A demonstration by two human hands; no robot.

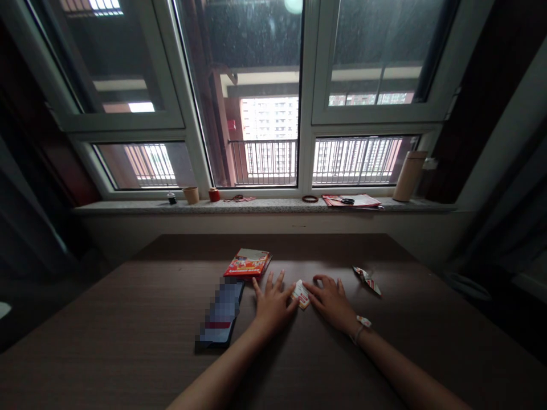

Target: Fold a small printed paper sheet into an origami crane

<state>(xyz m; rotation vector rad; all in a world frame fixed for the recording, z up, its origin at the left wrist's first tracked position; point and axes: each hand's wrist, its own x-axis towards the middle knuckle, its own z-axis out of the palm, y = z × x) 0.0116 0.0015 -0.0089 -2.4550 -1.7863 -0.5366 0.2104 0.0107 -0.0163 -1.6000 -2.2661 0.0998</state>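
Note:
A small folded piece of printed paper (301,294), white with red and orange marks, lies on the table between my hands. My left hand (273,302) rests with its fingers spread, its thumb at the paper's left edge. From the other side, my right hand (332,302) touches the paper's right edge with its fingertips, the other fingers loosely bent and apart. Neither hand grips the paper. A phone (222,316) lies left of my left hand, its screen blurred. Beyond it is a stack of red and white printed paper (248,263).
A folded paper shape (366,281) lies right of my right hand on the brown table (141,296). On the windowsill (265,206) behind stand a paper cup (191,195), a red jar (214,195) and a tan bottle (409,176). Scissors (347,201) rest on papers there.

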